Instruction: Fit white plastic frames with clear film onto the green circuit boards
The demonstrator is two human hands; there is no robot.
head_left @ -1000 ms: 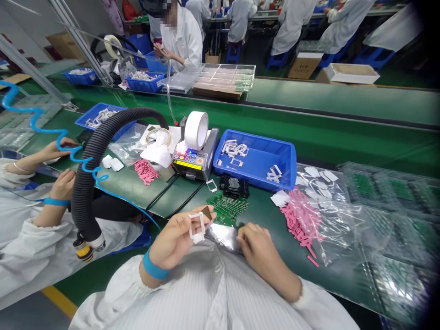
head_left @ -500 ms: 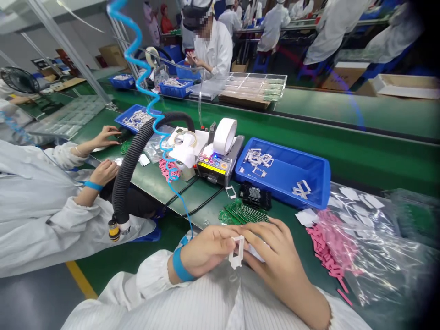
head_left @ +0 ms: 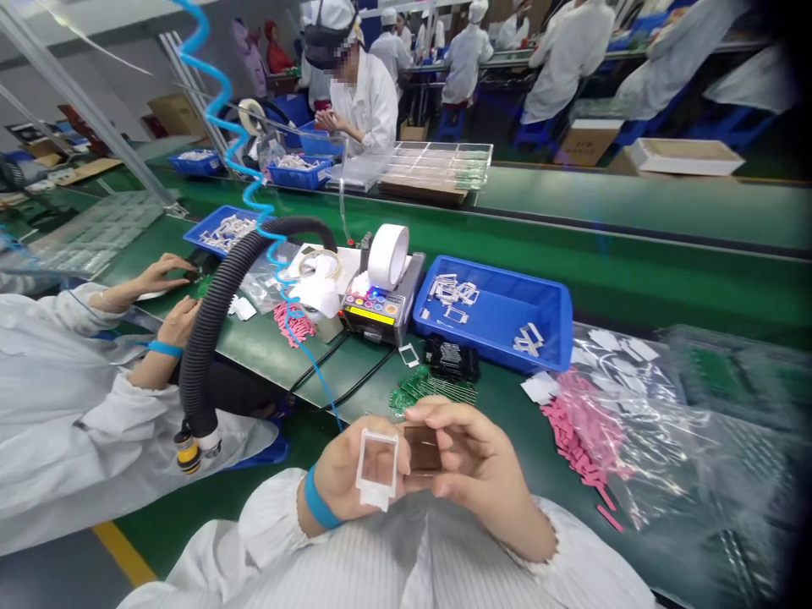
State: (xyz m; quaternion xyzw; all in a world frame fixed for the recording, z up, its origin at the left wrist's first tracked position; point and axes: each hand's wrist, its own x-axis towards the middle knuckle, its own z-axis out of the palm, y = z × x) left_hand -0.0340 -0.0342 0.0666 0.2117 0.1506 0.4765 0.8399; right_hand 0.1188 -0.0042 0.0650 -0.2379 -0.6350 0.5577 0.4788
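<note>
My left hand [head_left: 346, 482] pinches a small white plastic frame [head_left: 378, 468], held upright with its opening facing me. My right hand [head_left: 473, 461] holds a small dark square panel [head_left: 422, 449] right beside the frame, fingers curled round its edges. Both hands hover close to my chest above the green bench edge. Just beyond them lie green circuit boards [head_left: 435, 389] and a black tray of parts [head_left: 452, 357].
A blue bin [head_left: 545, 317] with white frames sits behind the boards, next to a tape dispenser [head_left: 381, 296] with a white roll. Pink strips [head_left: 580, 440] lie on clear plastic bags at right. A black hose [head_left: 212, 321] and a co-worker's hands [head_left: 165, 296] are at left.
My hands rose from the bench edge toward my chest. The right hand, earlier at a shiny sheet, now holds the dark panel beside the frame. The frame turned to face me.
</note>
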